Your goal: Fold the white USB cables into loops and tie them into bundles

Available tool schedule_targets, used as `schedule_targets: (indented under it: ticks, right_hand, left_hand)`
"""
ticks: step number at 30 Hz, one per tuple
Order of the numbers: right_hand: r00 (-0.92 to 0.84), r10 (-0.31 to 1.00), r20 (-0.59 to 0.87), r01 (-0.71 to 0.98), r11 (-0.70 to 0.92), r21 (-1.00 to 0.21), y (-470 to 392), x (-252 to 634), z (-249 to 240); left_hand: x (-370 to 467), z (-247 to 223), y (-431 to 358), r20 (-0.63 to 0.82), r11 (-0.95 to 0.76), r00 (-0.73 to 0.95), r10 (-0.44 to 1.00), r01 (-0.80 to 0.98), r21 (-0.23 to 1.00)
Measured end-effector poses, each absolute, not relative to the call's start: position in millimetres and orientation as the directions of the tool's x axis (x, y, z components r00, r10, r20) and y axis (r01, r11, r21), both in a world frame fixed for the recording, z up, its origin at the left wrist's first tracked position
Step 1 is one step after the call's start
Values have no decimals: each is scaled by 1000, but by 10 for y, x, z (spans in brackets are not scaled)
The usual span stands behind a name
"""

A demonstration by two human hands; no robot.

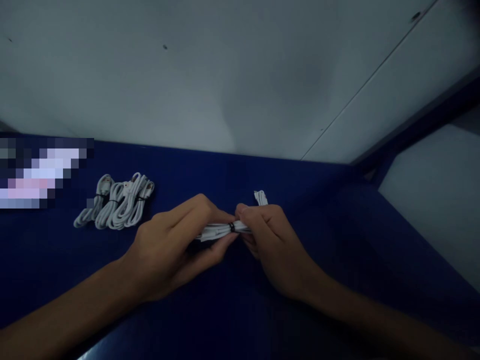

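Observation:
A coiled white cable (215, 231) with a black tie around its middle lies between my two hands, over the blue surface. My left hand (170, 242) grips the bundle from the left, its fingertips close to the tie. From the right, my right hand (279, 245) pinches the same bundle just past the tie; some of its fingers are hidden. White cable ends (261, 197) show just behind my right hand; whether they belong to the held bundle I cannot tell.
Several coiled white cables (116, 202) with black ties lie at the left on the blue surface (187, 170). A pixelated bright object (48, 172) is at the far left. A pale panel (168, 90) rises behind, and another pale panel (438, 185) stands at the right.

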State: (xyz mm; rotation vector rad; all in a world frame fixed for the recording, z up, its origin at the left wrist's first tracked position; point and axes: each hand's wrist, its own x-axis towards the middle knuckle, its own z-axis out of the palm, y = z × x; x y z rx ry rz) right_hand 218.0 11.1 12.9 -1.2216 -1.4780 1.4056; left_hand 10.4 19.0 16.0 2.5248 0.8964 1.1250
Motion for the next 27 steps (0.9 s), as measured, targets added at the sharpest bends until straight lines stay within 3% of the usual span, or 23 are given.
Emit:
schedule_targets:
  ticks: [8, 18, 23, 27]
  right_hand:
    - [-273, 962, -20, 250, 51, -967, 77, 2166, 195]
    - [-277, 960, 46, 211, 107, -972, 38, 2164, 204]
    - [-264, 961, 78, 230, 142, -963, 46, 2174, 203]
    - [-252, 963, 92, 242, 155, -958, 67, 2174, 196]
  left_hand:
    - [175, 154, 132, 661, -793, 454, 597, 458, 401]
    - [191, 181, 114, 643, -793, 466, 607, 397, 461]
    - [203, 170, 154, 720, -839, 439, 538, 361, 408]
    - [201, 168, 153, 693, -815, 435, 576, 379, 439]
